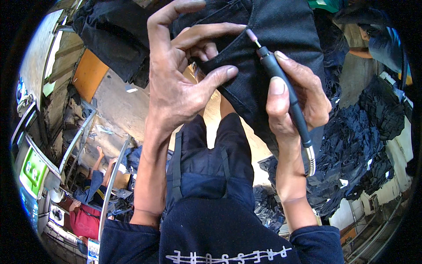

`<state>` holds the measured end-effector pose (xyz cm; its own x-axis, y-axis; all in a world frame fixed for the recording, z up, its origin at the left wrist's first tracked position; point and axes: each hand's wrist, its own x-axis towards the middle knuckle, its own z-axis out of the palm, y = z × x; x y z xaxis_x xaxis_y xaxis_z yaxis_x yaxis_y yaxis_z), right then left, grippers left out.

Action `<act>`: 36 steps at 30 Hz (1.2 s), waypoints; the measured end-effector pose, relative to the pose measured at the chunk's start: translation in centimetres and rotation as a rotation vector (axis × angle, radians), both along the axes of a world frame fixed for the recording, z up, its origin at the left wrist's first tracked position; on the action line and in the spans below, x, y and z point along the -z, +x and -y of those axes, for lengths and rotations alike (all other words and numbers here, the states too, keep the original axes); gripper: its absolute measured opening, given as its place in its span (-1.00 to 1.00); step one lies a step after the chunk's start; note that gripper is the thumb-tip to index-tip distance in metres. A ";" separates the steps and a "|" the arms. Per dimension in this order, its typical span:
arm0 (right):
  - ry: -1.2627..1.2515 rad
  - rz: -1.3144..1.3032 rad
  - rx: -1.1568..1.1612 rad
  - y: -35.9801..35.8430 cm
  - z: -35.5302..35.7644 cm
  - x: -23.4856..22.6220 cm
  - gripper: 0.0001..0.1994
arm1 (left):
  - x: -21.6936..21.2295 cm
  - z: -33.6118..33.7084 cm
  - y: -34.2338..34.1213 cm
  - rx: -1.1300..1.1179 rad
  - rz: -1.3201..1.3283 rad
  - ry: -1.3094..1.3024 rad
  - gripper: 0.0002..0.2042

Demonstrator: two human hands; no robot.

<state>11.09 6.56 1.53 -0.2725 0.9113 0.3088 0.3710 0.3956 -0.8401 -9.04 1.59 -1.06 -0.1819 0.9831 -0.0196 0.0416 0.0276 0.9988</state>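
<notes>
the dark denim garment (281,26) hung in front of the person at the top of the view, and its pocket edge sat between both hands. the left hand (180,83) had pinched a fold of that edge, thumb pressed on the cloth and forefinger curled over it, the other fingers spread loosely above. the right hand (299,101) was closed around a slim black rotary tool handpiece (283,86), held like a pen, thumb along its barrel; its small pink grinding tip (252,35) touched the denim just beside the seam. a flexible metal shaft (310,160) ran down from the handpiece past the right wrist. below the hands were the person's own knees in dark trousers (211,149) and navy sleeves. to the right lay a heap of dark denim pieces (360,145). far down on the left, another person in a red top (85,220) sat near metal rails (79,136)
</notes>
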 end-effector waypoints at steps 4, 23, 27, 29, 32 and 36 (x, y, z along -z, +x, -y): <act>0.047 -0.032 -0.050 0.1 -0.2 0.5 -0.72 | 0.1 0.1 0.0 -0.002 0.009 0.012 -0.02; 0.121 0.001 -0.251 0.9 0.1 0.8 -0.70 | -0.3 0.3 0.6 -0.075 -0.009 -0.042 -0.07; 0.123 0.006 -0.291 0.9 0.0 0.8 -0.70 | 0.0 0.3 0.4 -0.084 0.057 -0.078 -0.07; 0.132 -0.001 -0.299 0.8 0.0 1.0 -0.70 | 0.0 0.3 0.3 -0.082 0.070 -0.068 -0.07; 0.141 -0.005 -0.313 0.8 0.0 1.1 -0.71 | 0.1 0.4 0.2 -0.088 0.104 -0.092 -0.07; 0.143 -0.004 -0.323 0.7 -0.1 0.9 -0.72 | 0.9 0.6 -0.1 -0.052 0.118 -0.067 -0.11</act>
<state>11.74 6.63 0.60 -0.5384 0.7257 0.4283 0.2043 0.6056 -0.7691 -9.10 0.94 -1.92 -0.2247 0.9683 -0.1089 -0.0793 0.0932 0.9925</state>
